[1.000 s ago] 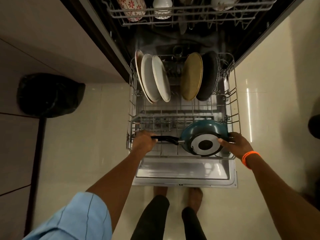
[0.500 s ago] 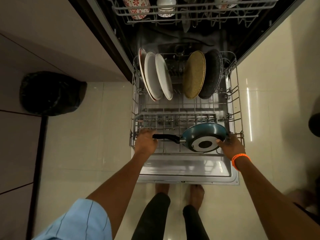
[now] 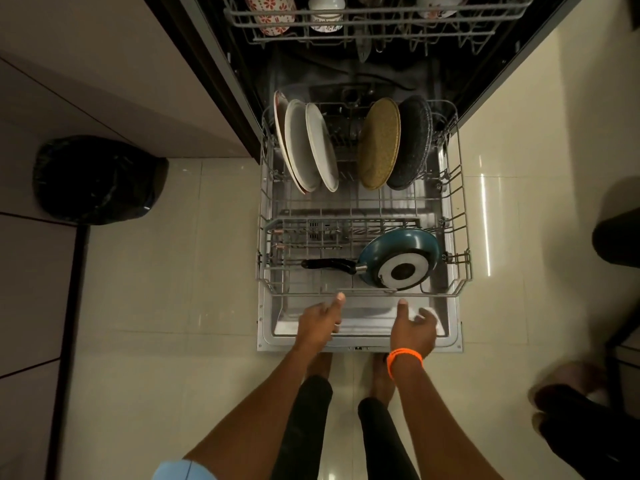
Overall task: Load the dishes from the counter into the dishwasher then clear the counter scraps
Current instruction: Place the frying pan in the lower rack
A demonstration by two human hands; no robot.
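The dishwasher's lower rack (image 3: 462, 216) is pulled out over the open door (image 3: 360, 337). A teal frying pan (image 3: 398, 259) with a black handle leans on its side at the rack's front right, base toward me. White plates (image 3: 311, 147), a tan plate (image 3: 379, 143) and a dark speckled plate (image 3: 412, 142) stand upright at the back. My left hand (image 3: 320, 322) and my right hand (image 3: 414, 329) hover just in front of the rack's front rail, fingers loose, thumbs toward the rail, holding nothing.
The upper rack (image 3: 374, 19) holds patterned cups and bowls. A black bin bag (image 3: 98, 180) sits on the floor at left beside the cabinets. Another person's feet (image 3: 568, 414) stand at the lower right. My own feet are below the door edge.
Both hands let go of the pan and drew back toward me, from inside the rack to just in front of its front rail. The pan stays leaning in the rack.
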